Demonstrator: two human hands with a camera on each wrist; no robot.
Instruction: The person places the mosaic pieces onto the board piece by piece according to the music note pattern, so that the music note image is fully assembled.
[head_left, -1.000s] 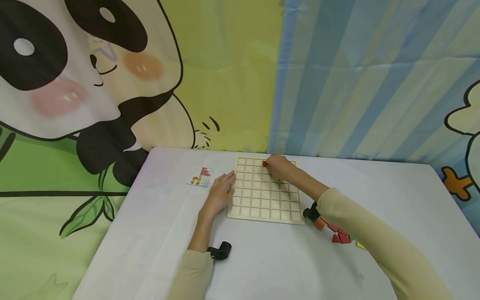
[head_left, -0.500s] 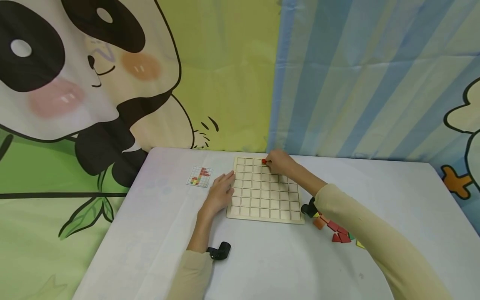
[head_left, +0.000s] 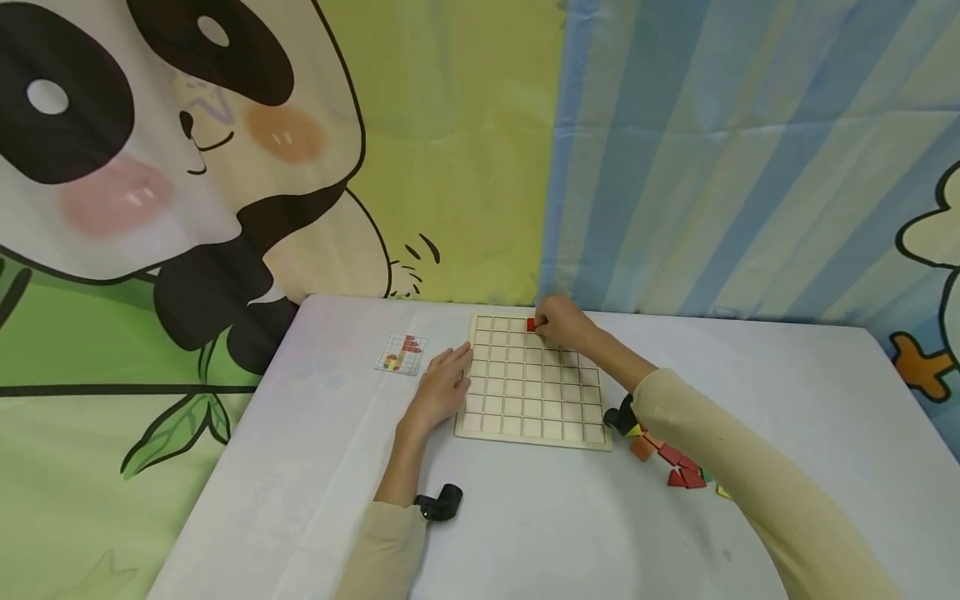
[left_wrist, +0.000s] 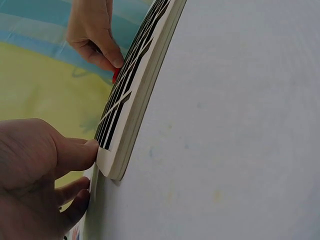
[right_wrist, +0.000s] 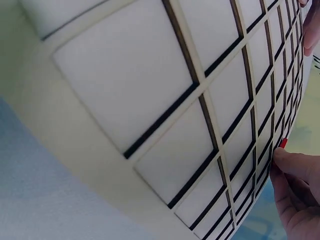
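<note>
A wooden grid board (head_left: 512, 406) lies on the white table. My right hand (head_left: 562, 322) is over its far edge, pinching a small red tile (head_left: 531, 325) at a top-row cell. In the left wrist view, thumb and fingers of the right hand (left_wrist: 95, 35) meet at the red tile (left_wrist: 116, 75). The right wrist view shows only a sliver of the red tile (right_wrist: 283, 143) beyond the fingertips. My left hand (head_left: 442, 387) rests along the board's left edge with fingers extended; its thumb touches the frame in the left wrist view.
A small pattern card (head_left: 401, 354) with a coloured figure on a grid lies left of the board. Loose red tiles (head_left: 678, 467), an orange tile (head_left: 642, 449) and yellow and green pieces lie to the right, partly under the right forearm. A printed curtain (head_left: 465, 167) hangs behind the table.
My right hand has shifted slightly toward the board's far edge, and the red tile now shows more fully at the top-row cell. The left hand keeps its place.
</note>
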